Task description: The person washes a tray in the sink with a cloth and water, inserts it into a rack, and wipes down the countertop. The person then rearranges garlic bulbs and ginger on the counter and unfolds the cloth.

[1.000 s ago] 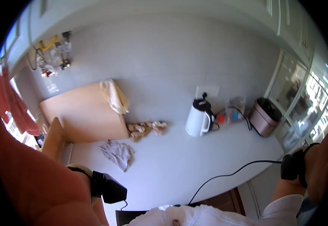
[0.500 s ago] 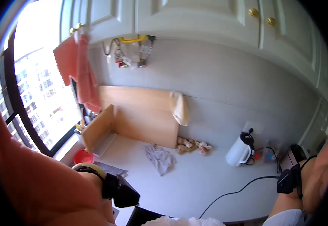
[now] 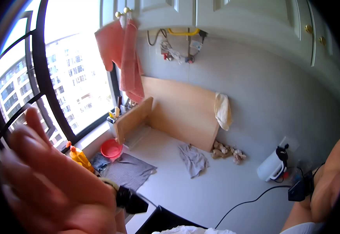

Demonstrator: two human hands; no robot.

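My left hand (image 3: 56, 183) is raised close to the camera at the lower left, with a pale band and a black device (image 3: 133, 199) at its wrist. Its fingers are loosely bent and somewhat apart, partly blurred, and I see nothing held. At the right edge is part of my right hand (image 3: 330, 183), with another black device (image 3: 300, 187) strapped at the wrist. The dark edge of the view hides its fingers. Neither hand touches the counter (image 3: 201, 195). Beyond the left hand lie a grey cloth (image 3: 129, 171), a red basin (image 3: 111, 149) and a yellow bottle (image 3: 80, 158).
Wooden boards (image 3: 181, 113) lean at the back, a pale cloth (image 3: 222, 111) over one corner. A grey rag (image 3: 193, 160), ginger-like roots (image 3: 220, 150) and a white kettle (image 3: 272, 163) stand along the wall. A black cable (image 3: 248, 201) crosses the counter. Red towels (image 3: 129, 58) hang by the window.
The view has turned left, so the counter and cupboards sit farther right. The left hand's fingers have come into view, along with the yellow bottle and more of the grey cloth.
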